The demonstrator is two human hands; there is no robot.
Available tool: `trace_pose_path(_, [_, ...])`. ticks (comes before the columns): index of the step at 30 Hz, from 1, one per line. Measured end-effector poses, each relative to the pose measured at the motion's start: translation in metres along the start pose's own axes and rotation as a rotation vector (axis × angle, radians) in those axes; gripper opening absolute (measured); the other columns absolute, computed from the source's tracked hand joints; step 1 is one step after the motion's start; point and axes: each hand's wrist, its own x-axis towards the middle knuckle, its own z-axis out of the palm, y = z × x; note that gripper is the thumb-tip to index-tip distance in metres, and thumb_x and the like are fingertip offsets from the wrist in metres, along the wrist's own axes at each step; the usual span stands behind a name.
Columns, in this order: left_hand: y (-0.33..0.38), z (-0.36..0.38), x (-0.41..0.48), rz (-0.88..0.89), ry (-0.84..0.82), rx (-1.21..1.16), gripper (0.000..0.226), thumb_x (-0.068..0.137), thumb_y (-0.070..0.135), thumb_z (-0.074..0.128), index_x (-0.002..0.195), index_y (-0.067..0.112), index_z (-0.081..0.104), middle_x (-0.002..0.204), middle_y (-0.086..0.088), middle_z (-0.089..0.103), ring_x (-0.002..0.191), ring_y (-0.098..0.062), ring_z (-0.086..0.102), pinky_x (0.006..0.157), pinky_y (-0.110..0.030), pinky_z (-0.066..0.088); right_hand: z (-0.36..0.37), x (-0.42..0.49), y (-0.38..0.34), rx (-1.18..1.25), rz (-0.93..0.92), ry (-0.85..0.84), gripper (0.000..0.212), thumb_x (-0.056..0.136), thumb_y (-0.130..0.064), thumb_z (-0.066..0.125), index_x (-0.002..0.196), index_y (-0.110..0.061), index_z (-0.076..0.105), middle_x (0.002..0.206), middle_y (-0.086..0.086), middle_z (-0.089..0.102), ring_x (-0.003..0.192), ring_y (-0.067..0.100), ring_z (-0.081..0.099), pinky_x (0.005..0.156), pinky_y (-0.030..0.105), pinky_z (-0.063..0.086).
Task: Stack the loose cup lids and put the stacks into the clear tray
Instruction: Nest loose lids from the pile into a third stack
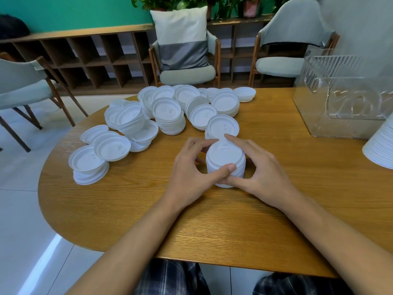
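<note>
A neat stack of white cup lids point(225, 158) stands on the wooden table point(148, 209) in front of me. My left hand point(191, 167) grips its left side, thumb across the front. My right hand point(255, 167) grips the right side, its forefinger lying over the top lid. Behind the stack, several loose white lids and short lid piles point(168, 116) spread across the far left half of the table. The clear tray point(319, 116), a ribbed transparent box, stands at the far right of the table.
A tall stack of white cups or lids point(380, 143) pokes in at the right edge. Three chairs point(187, 75) and a low wooden shelf stand beyond the table. The table's near edge runs just above my lap.
</note>
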Motion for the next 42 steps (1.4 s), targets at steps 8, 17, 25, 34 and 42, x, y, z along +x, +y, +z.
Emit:
trace_pose_path(8, [0.001, -0.001, 0.003, -0.046, -0.028, -0.037, 0.057, 0.074, 0.041, 0.094, 0.122, 0.026, 0.066, 0.12, 0.013, 0.065, 0.115, -0.005, 0.063, 0.084, -0.016, 0.05, 0.001, -0.001, 0.0, 0.006, 0.007, -0.007, 0.087, 0.076, -0.048, 0.087, 0.153, -0.038, 0.047, 0.136, -0.016, 0.059, 0.129, 0.002, 0.053, 0.102, 0.011, 0.04])
trace_pose_path(17, [-0.007, -0.009, 0.017, 0.072, 0.053, 0.061, 0.033, 0.102, 0.038, 0.063, 0.127, 0.017, 0.068, 0.115, 0.007, 0.07, 0.111, -0.01, 0.065, 0.088, -0.025, 0.053, -0.021, 0.001, 0.003, -0.021, 0.106, -0.041, 0.088, 0.076, -0.035, 0.09, 0.146, -0.048, 0.037, 0.13, -0.031, 0.058, 0.126, -0.006, 0.053, 0.104, 0.023, 0.045])
trace_pose_path(25, [-0.018, 0.001, 0.065, 0.452, -0.115, 0.618, 0.035, 0.094, 0.017, 0.074, 0.128, 0.01, 0.072, 0.118, -0.004, 0.074, 0.11, -0.024, 0.067, 0.095, -0.038, 0.052, -0.048, 0.003, 0.027, -0.059, 0.155, 0.042, 0.074, 0.076, -0.022, 0.087, 0.133, -0.038, 0.042, 0.126, -0.028, 0.057, 0.121, 0.001, 0.056, 0.102, 0.03, 0.049])
trace_pose_path(34, [-0.026, 0.001, 0.07, 0.46, -0.139, 0.644, 0.031, 0.088, 0.01, 0.078, 0.118, 0.015, 0.076, 0.101, 0.001, 0.071, 0.086, -0.023, 0.067, 0.069, -0.04, 0.056, -0.041, 0.022, 0.043, -0.046, 0.169, 0.088, 0.075, 0.079, -0.034, 0.087, 0.138, -0.042, 0.042, 0.132, -0.031, 0.049, 0.121, -0.016, 0.045, 0.09, 0.0, 0.035])
trace_pose_path(42, [-0.021, 0.007, 0.072, 0.27, -0.017, 0.429, 0.027, 0.093, 0.027, 0.079, 0.118, 0.016, 0.075, 0.103, 0.009, 0.064, 0.09, -0.01, 0.064, 0.077, -0.036, 0.056, -0.044, 0.024, 0.046, -0.046, 0.123, 0.183, 0.068, 0.076, -0.043, 0.09, 0.134, -0.038, 0.055, 0.129, -0.025, 0.057, 0.121, -0.012, 0.05, 0.091, 0.0, 0.037])
